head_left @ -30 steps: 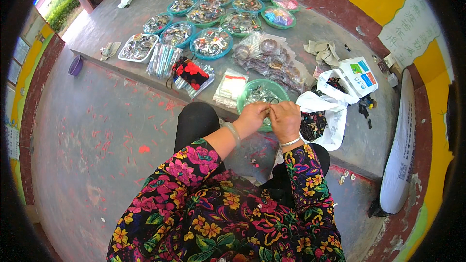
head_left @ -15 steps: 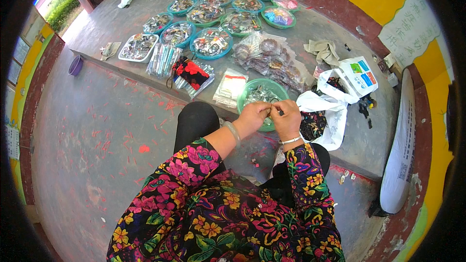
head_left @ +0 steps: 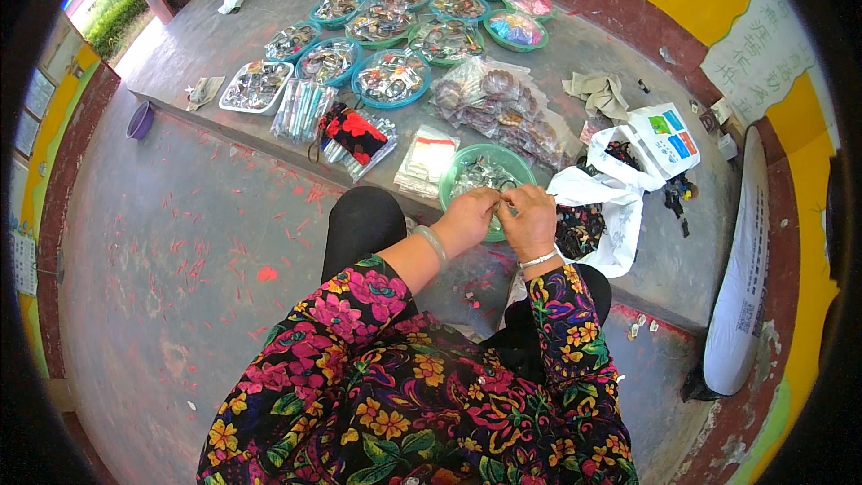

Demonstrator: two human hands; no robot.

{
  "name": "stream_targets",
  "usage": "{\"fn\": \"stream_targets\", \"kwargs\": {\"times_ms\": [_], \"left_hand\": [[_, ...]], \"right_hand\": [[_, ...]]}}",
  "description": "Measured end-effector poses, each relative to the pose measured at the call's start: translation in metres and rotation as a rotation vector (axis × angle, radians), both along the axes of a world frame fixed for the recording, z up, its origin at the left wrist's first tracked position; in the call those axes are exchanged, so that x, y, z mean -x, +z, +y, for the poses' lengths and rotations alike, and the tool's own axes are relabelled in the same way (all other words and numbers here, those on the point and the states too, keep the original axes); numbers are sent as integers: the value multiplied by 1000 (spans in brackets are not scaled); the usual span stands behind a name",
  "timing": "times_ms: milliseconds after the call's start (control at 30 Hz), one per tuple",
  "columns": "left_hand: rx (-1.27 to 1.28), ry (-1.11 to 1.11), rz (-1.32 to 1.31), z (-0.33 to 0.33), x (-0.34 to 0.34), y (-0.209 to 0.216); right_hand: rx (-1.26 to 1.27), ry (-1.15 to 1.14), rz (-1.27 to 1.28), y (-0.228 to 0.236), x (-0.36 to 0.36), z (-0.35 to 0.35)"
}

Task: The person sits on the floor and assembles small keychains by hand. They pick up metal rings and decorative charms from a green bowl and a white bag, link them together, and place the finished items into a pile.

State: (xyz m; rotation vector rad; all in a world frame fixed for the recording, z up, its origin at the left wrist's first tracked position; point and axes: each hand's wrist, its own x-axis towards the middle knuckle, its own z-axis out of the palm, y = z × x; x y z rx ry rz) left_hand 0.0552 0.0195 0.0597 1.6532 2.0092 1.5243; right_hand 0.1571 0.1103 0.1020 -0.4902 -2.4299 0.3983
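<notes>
My left hand [head_left: 470, 218] and my right hand [head_left: 530, 220] meet fingertip to fingertip over the near side of a green plastic basin [head_left: 446, 181]. Both are closed in a pinch. Whatever sits between the fingers is too small or too hidden to make out. Inside the basin lie small clear packets [head_left: 485, 172] with dark and shiny bits. Right of my right hand, a white plastic bag [head_left: 620, 232] stands open around small dark pieces [head_left: 579, 229] with coloured specks.
Several basins [head_left: 391, 78] of packaged small goods fill the raised ledge. Stacked clear bags [head_left: 507, 112] of brown round items, flat packets [head_left: 426, 162], a red-and-black pouch [head_left: 356, 135] and a grey cloth [head_left: 597, 95] lie nearer. A purple bucket [head_left: 140, 121] stands on the floor at left.
My pinched fingers have shifted very slightly against each other above the basin. Everything else stays where it was.
</notes>
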Motion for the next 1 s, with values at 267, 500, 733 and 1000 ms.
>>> {"fn": "stream_targets", "kwargs": {"times_ms": [267,500,733,1000], "left_hand": [[80,6,-143,-2,0,7],[172,16,-394,-3,3,8],[135,-167,-1185,-3,10,12],[61,-195,-1451,-5,13,15]], "right_hand": [[163,-7,99,-5,2,4],[375,-25,136,-4,2,1],[872,-21,206,-11,-3,13],[1066,-30,360,4,-22,23]]}}
